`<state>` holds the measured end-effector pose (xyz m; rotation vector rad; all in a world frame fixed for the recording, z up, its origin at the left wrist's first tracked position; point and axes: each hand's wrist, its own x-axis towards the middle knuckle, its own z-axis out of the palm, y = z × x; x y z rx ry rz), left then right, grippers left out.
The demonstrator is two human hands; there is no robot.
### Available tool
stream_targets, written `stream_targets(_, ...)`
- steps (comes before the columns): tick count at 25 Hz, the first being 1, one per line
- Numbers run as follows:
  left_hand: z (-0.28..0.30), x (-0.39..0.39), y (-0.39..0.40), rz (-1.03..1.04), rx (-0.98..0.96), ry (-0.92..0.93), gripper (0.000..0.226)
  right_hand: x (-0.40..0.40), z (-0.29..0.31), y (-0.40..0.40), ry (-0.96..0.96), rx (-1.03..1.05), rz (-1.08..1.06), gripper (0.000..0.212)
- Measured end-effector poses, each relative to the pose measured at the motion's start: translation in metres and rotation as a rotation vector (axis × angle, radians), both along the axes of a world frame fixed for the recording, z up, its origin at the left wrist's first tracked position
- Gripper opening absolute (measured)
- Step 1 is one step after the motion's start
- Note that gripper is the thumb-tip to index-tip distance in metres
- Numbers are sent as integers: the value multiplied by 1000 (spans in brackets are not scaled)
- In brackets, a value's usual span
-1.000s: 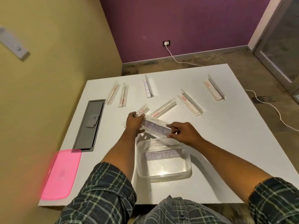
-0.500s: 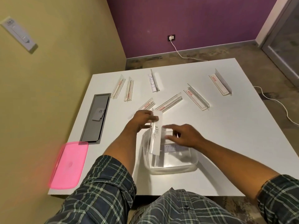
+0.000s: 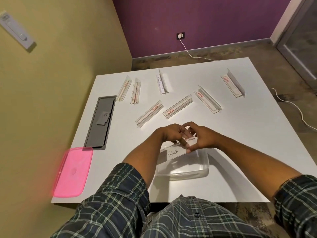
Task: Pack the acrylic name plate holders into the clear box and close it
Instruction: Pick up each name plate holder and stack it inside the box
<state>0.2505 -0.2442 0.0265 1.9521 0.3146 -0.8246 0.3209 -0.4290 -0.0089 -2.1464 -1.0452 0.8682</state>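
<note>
A clear box (image 3: 197,170) stands on the white table's near edge. Inside it lies a name plate holder marked TIGER (image 3: 173,153), slanting along the box's far-left side. My left hand (image 3: 169,134) and my right hand (image 3: 199,137) meet over the box's far rim, with curled fingers pinching the top edge of that holder or of another clear holder; which one is unclear. Several more acrylic holders lie spread over the table, among them one (image 3: 148,113) just beyond my hands and one (image 3: 233,83) at the far right. The pink lid (image 3: 73,171) lies at the near left corner.
A grey cable hatch (image 3: 100,121) is set into the table's left side. A white cable (image 3: 295,107) runs across the floor on the right. The yellow wall (image 3: 51,83) stands close on the left.
The TIGER holder, held upright over the box half a second ago, now lies down inside it. Both hands have come together at the box's far rim.
</note>
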Motion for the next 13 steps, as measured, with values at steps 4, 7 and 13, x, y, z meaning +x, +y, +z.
stream_targets(4,-8,-1,-9,-96,-3,-15,45,-5,-8,-4,58,-91,99,135)
stream_targets(7,-12,-3,-8,-68,-12,-19,46,-6,-14,-4,102,-110,56,131)
stream_targets(13,-21,-10,-2,27,-19,-68,40,-8,-16,-4,125,-96,-50,96)
